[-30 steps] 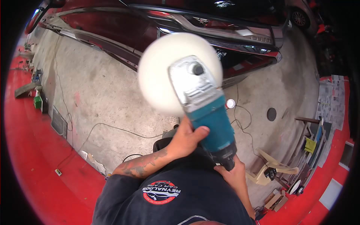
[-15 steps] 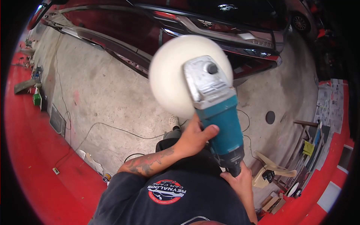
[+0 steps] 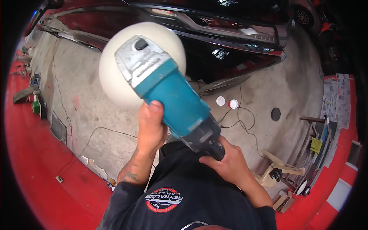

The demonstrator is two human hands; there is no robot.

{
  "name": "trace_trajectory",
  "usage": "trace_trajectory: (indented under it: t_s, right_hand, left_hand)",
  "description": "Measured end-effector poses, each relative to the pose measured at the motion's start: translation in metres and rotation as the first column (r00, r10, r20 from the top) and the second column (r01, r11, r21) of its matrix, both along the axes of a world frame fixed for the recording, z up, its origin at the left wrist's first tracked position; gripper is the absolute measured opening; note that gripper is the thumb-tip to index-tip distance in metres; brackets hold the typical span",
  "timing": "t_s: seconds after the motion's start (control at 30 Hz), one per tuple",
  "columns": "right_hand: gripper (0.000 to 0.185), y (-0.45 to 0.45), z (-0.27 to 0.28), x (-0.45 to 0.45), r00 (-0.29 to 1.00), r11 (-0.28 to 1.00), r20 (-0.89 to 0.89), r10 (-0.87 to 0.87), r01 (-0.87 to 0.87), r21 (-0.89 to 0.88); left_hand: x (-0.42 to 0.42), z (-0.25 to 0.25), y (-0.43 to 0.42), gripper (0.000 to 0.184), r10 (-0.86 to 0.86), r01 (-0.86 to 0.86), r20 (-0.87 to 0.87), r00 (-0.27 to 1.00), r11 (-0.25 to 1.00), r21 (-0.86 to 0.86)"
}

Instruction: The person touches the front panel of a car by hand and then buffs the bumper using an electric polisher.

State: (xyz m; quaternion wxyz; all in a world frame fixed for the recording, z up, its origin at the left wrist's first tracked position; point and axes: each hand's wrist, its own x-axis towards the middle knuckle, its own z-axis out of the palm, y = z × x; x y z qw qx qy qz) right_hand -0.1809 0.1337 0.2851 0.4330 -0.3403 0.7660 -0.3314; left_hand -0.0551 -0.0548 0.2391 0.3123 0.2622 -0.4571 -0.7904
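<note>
Cream plastic chair (image 3: 267, 179) sits on a scuffed grey concrete floor (image 3: 96, 111) with darker stains. Just beside the chair there's a rough wooden stand (image 3: 312, 119) with a yellow-green cloth (image 3: 316, 145) on it, and a bit past the chair, newsprint-looking sheets (image 3: 336, 101). Small cardboard box (image 3: 281, 203) sits near the chair too. Red-painted surface (image 3: 38, 153) fills the side well across from the chair. Light's pretty even on the concrete around the chair, honestly, but gets murky farther out.
</note>
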Motion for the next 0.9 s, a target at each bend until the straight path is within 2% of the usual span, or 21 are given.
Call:
trace_trajectory:
  t_s: [0.07, 0.17, 0.27, 0.37, 0.5, 0.53, 0.67, 0.77, 0.8, 0.9]
  right_hand:
    - [0.064, 0.016, -0.002, -0.002, 0.999, 0.999, 0.021, -0.045, 0.046, -0.009]
    - [0.059, 0.043, 0.002, -0.002, 0.992, 0.989, -0.019, -0.124, 0.125, 0.077]
    - [0.055, 0.071, 0.006, -0.001, 0.977, 0.957, -0.035, -0.209, 0.212, 0.200]
    - [0.052, 0.084, 0.004, 0.004, 0.957, 0.938, 0.013, -0.290, 0.281, 0.204]
    - [0.052, 0.065, 0.006, 0.004, 0.974, 0.961, 0.018, -0.228, 0.222, 0.163]
    - [0.052, 0.058, 0.005, 0.003, 0.977, 0.969, 0.034, -0.210, 0.204, 0.142]
    - [0.054, 0.029, -0.003, 0.001, 0.984, 0.991, 0.123, -0.128, 0.121, 0.065]
    - [0.058, 0.009, -0.012, -0.001, 0.983, 0.996, 0.165, -0.082, 0.084, -0.005]
    - [0.059, 0.004, -0.019, -0.001, 0.980, 0.996, 0.188, -0.072, 0.082, -0.043]
    - [0.062, -0.013, -0.042, -0.003, 0.973, 0.988, 0.227, -0.037, 0.069, -0.136]
  left_hand:
    - [-0.005, -0.003, 0.010, 0.073, -0.054, 0.054, 0.014, 0.998, 0.998, -0.011]
    - [-0.020, 0.006, 0.031, 0.075, -0.160, 0.162, 0.085, 0.984, 0.987, -0.018]
    - [-0.037, -0.009, 0.054, 0.069, -0.200, 0.215, -0.124, 0.972, 0.968, 0.126]
    - [-0.041, -0.011, 0.063, 0.071, -0.258, 0.277, -0.117, 0.959, 0.940, 0.198]
    - [-0.030, -0.010, 0.050, 0.069, -0.226, 0.229, -0.037, 0.973, 0.968, 0.102]
    - [-0.028, -0.005, 0.045, 0.067, -0.203, 0.210, -0.067, 0.977, 0.967, 0.140]
    - [-0.017, 0.003, 0.022, 0.065, -0.078, 0.087, -0.086, 0.993, 0.990, 0.108]
    - [-0.017, 0.011, 0.008, 0.080, 0.055, -0.047, 0.112, 0.992, 0.996, -0.074]
    - [-0.015, 0.015, 0.001, 0.081, 0.047, -0.030, 0.141, 0.989, 0.992, -0.121]
    - [-0.007, 0.003, -0.021, 0.069, 0.007, 0.003, 0.081, 0.997, 0.993, -0.120]
